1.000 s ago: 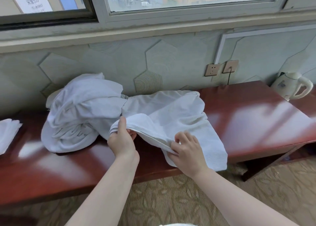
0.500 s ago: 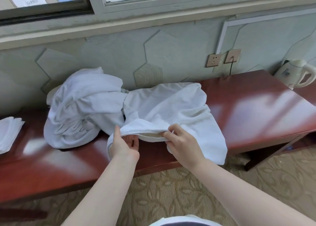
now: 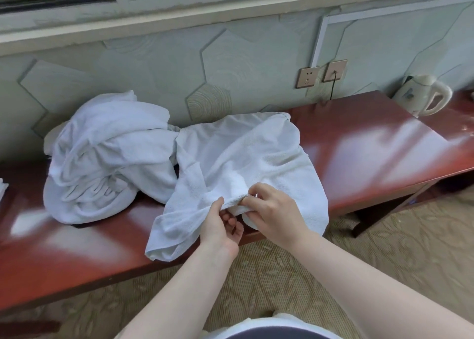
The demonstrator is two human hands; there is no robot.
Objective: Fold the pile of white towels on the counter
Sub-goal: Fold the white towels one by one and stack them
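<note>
On the red counter (image 3: 372, 143), a rumpled white towel (image 3: 246, 156) lies spread beside a heaped pile (image 3: 107, 156); left hand (image 3: 220, 228) and right hand (image 3: 277, 215) both pinch its bunched near hem, which overhangs the front edge.

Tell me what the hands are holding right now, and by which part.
Both hands pinch the same white towel along its near hem: left hand and right hand side by side, just over the counter's front edge.
</note>
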